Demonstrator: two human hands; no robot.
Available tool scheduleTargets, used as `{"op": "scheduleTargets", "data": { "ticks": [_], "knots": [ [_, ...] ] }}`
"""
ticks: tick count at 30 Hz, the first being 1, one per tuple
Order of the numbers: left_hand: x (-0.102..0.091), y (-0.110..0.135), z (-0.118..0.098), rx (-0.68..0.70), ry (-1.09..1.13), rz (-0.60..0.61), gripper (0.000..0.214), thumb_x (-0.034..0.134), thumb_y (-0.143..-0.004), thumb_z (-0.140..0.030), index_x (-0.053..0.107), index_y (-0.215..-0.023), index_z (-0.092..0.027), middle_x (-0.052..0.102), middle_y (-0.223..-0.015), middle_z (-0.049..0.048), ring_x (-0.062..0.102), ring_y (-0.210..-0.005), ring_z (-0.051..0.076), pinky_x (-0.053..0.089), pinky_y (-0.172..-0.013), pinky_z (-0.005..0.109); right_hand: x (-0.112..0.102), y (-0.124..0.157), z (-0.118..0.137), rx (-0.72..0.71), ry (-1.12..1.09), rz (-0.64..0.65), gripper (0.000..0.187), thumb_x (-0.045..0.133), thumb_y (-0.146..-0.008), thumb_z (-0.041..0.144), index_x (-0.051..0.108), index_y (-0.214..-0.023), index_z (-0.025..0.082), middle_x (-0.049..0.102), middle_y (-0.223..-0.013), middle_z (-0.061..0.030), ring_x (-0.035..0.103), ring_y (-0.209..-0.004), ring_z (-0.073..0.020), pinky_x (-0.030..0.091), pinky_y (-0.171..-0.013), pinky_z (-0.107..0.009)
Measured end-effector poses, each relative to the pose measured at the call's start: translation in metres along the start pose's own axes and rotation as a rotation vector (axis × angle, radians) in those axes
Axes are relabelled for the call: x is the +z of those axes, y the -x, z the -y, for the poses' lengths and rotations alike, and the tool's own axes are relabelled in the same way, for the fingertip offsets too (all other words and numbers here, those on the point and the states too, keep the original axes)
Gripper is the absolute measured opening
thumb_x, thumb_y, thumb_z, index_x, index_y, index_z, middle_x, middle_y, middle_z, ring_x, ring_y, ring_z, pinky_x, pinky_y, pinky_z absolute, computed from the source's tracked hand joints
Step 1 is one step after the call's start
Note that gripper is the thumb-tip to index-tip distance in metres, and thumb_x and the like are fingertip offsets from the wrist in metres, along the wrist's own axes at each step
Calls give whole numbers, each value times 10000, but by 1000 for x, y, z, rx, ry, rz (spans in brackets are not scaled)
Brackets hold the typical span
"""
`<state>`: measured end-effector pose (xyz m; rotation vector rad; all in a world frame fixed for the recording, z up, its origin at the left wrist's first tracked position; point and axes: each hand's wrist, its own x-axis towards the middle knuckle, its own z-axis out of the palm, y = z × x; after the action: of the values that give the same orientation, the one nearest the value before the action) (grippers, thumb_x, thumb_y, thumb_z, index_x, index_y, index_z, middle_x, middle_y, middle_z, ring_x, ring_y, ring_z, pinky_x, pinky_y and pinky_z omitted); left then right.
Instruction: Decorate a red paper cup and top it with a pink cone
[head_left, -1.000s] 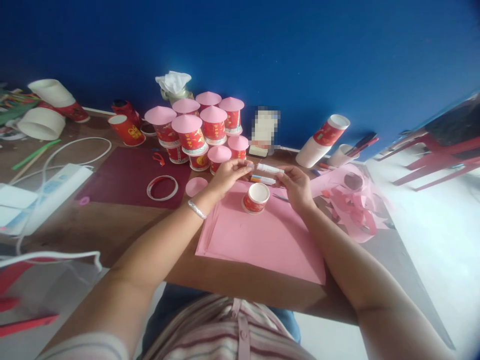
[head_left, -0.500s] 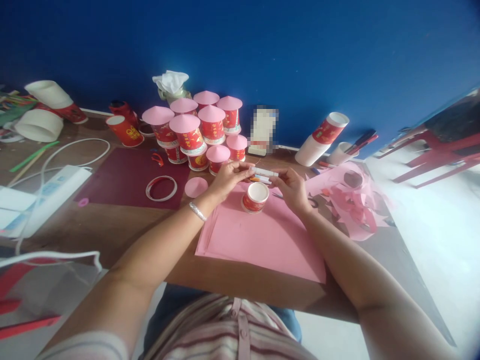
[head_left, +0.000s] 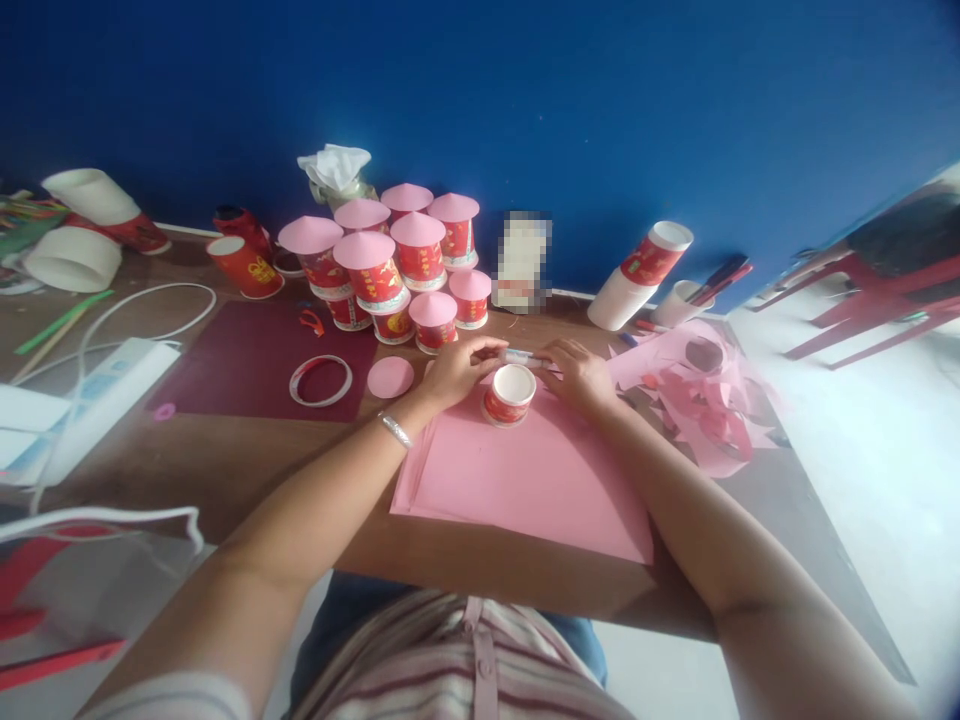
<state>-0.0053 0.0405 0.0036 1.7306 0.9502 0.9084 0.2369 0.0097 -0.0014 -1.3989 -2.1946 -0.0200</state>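
Observation:
My left hand pinches one end of a short white pen-like stick, its fingers closed. At the other end, my right hand has its fingers closed on the stick; their tips are partly hidden. Just in front of the stick stands a short red paper cup section with a white top. It rests on a stack of pink paper sheets. Close to my left wrist lies a pink paper disc.
Several red cups with pink cone tops stand behind my left hand. A phone leans on the blue wall. Stacked cups, a pen cup and pink paper scraps are to the right. A cut cup ring lies left.
Both hands have come down a little toward the pink sheets with the white stick between them. The stick now sits lower, right behind the cup section. The view has shifted slightly.

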Motion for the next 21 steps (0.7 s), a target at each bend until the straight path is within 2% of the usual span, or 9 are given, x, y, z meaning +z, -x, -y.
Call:
{"op": "scheduleTargets", "data": {
  "ticks": [3,8,15,21],
  "knots": [
    [3,3,-2,-25,-124,-35,276,669,-901,-269,728,-1152,-171,775,-1143,83,727,-1044,220,563,-947,361,4,2,-6,-64,113,7,211,595,-983,322,744,-1046,186,738,-1042,-121,663,-957,-262,537,-797,-360],
    [5,6,-7,-8,-239,-84,219,607,-907,-185,732,-1086,-186,751,-1175,62,715,-1028,195,570,-923,331,8,4,-8,-57,216,37,215,593,-971,286,755,-1052,169,703,-1048,-134,620,-978,-287,514,-824,-396],
    [4,4,-5,18,-266,-109,178,633,-880,-219,747,-1013,-192,755,-1061,57,688,-954,202,557,-906,352,9,3,-6,11,181,-20,346,577,-982,354,678,-1261,177,665,-1250,-163,573,-1139,-336,503,-971,-478],
    [3,4,-3,32,-197,-122,188,598,-882,-223,738,-1003,-191,756,-1060,61,677,-948,204,536,-913,357,13,2,-11,43,114,89,373,571,-974,337,656,-1305,188,678,-1289,-163,582,-1192,-344,501,-1026,-509]
  ]
}}
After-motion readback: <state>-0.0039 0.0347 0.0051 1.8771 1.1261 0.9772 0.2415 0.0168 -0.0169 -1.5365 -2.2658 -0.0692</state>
